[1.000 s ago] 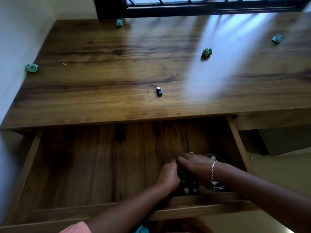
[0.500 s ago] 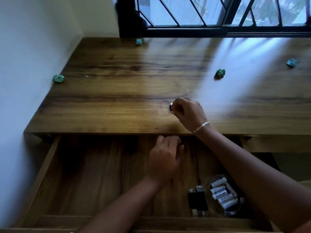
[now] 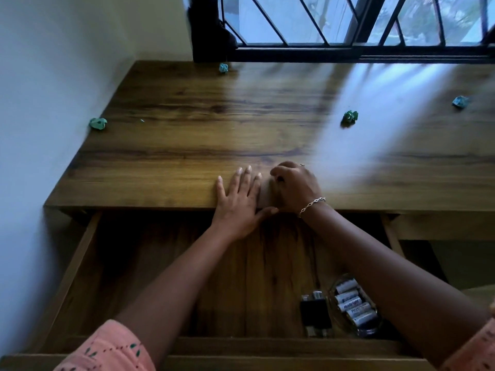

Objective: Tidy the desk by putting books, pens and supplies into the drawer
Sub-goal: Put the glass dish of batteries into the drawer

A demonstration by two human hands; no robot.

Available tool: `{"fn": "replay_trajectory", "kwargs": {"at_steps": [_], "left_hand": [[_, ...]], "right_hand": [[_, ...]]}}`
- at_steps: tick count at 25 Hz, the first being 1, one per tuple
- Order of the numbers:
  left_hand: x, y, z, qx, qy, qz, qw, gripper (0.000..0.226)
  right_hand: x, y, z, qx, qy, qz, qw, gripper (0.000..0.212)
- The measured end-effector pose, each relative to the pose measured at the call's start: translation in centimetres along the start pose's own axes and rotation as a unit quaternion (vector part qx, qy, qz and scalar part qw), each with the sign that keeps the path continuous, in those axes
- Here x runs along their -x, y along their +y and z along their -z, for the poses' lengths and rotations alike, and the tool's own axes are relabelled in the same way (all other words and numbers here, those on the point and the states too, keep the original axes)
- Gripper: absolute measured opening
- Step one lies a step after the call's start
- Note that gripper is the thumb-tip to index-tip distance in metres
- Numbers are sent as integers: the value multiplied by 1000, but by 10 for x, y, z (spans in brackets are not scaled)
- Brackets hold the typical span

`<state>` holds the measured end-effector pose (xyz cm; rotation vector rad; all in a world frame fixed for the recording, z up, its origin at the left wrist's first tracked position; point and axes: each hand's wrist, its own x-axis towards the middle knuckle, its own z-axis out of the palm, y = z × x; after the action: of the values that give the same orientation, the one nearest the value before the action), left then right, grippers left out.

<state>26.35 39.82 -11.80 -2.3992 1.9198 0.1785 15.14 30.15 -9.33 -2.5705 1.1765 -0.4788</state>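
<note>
**Both hands at the front edge, drawer open below**

The left hand [image 3: 238,202] lay flat on the front edge of the surface [image 3: 187,135]. Its fingers were straight and a little spread, and it held nothing. Just beside it, the right hand [image 3: 294,188] was curled like a loose fist, knuckles up, with a bracelet [image 3: 312,206] at the wrist. I cannot tell whether the curled fingers pinched some small thing, because nothing showed clearly between them.

The drawer [image 3: 160,277] stood pulled out under both forearms. In its near right corner lay a black adapter [image 3: 316,314] and, just beside it, a clear dish of batteries [image 3: 353,306].

Four crumpled green pieces remained on the surface, well apart from each other:
- a left paper ball [image 3: 98,123]
- a back paper ball [image 3: 223,68]
- a middle paper ball [image 3: 350,117]
- a right paper ball [image 3: 460,101]

The danger, in my judgement, was in the way down. If the right hand did carry a small item, a loose hold could let it slip at the edge and fall past the drawer. The right forearm also passed directly above the dish, so a low, quick return could knock it and scatter the batteries. The back and right paper balls would need a long reach, and a sleeve could sweep a nearer one off.
</note>
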Motion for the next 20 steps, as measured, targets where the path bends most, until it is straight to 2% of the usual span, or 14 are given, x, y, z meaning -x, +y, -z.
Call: {"fn": "replay_trajectory", "kwargs": {"at_steps": [1,3,5,6,8,10,15,20], "left_hand": [[0,-1,2,0,-3,-6,1000,82],[1,-2,3,-2,-1,-12,1000,80],[2,-2,1,-2,1,-15,1000,79],[2,-2,0,-1,3,-16,1000,79],[2,-1,0,3,9,-19,1000,79],[3,-1,0,6,15,-18,1000,80],[4,-1,1,3,20,-18,1000,79],[4,-3,-1,-9,32,-28,999,78]], "right_hand": [[11,0,7,-44,15,-1,999,27],[46,7,20,-109,20,68,992,30],[88,24,19,-112,-38,141,983,28],[106,33,14,-102,-86,144,980,24],[126,50,0,-80,-190,95,974,18],[129,59,-16,-52,-269,37,961,20],[112,61,-30,-43,-314,-80,945,21],[115,61,-31,-12,-353,-90,931,18]]}}
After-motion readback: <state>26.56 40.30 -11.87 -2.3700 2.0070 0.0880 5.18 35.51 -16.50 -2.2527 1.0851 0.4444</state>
